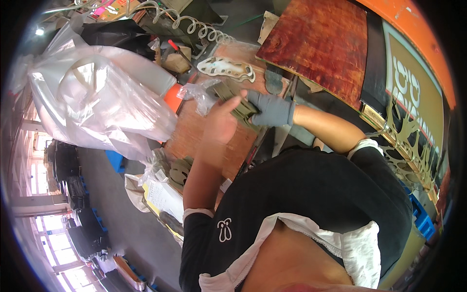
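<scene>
A stack of olive-green flat cut pieces [234, 101] is between my hands, above the reddish-brown work board [199, 129]. My right hand [273, 110], in a grey glove, is closed around the right end of the stack. My bare left hand [222, 119] is closed at the stack's left side, thumb along its top; its other fingers are partly hidden and slightly blurred. Crumpled clear plastic [197, 95] lies just left of the stack. Beyond my hands, a pale cutting die with curved openings [226, 68] rests on the board, beside a dark sole-shaped piece [273, 80].
A big clear plastic bag [104, 97] bulges at the left. A red-brown slab [316, 41] stands at the upper right, with metal cutting dies [401, 141] hanging below it. More olive pieces [180, 170] and a paper sheet [164, 198] lie near my left forearm. A coiled hose [194, 30] crosses the top.
</scene>
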The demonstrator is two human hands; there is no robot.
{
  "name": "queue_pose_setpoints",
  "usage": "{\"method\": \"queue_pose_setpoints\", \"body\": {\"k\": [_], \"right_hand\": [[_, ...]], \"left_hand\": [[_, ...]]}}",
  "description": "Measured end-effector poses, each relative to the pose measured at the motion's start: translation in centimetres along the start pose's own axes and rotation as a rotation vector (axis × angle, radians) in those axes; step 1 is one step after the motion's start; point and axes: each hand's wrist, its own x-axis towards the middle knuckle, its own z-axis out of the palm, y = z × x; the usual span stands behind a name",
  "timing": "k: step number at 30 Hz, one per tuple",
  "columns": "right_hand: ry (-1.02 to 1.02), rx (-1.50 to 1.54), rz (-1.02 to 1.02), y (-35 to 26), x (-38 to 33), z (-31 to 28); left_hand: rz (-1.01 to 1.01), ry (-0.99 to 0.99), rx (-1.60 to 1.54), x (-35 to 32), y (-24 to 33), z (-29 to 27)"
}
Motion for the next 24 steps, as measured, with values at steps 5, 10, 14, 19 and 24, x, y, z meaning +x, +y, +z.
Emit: {"method": "queue_pose_setpoints", "body": {"k": [5,10,14,19,24], "right_hand": [[-0.181,0.067,0.053,-0.4,-1.2,-0.7],[0.185,0.105,-0.129,-0.2,-2.0,-2.6],[0.228,-0.103,-0.401,-0.8,-1.3,-1.1],[0.172,0.075,-0.276,-1.3,-1.6,0.7],[0.257,-0.010,-0.585,-1.1,-1.5,0.9]], "left_hand": [[0.051,0.039,0.290,-0.4,-1.2,-1.1],[-0.145,-0.207,0.432,-1.7,0.9,-2.2],[-0.237,-0.496,0.560,-2.3,1.8,-1.8],[-0.228,-0.447,0.530,-3.3,2.0,-0.7],[-0.264,-0.533,0.507,-4.2,2.6,0.2]]}}
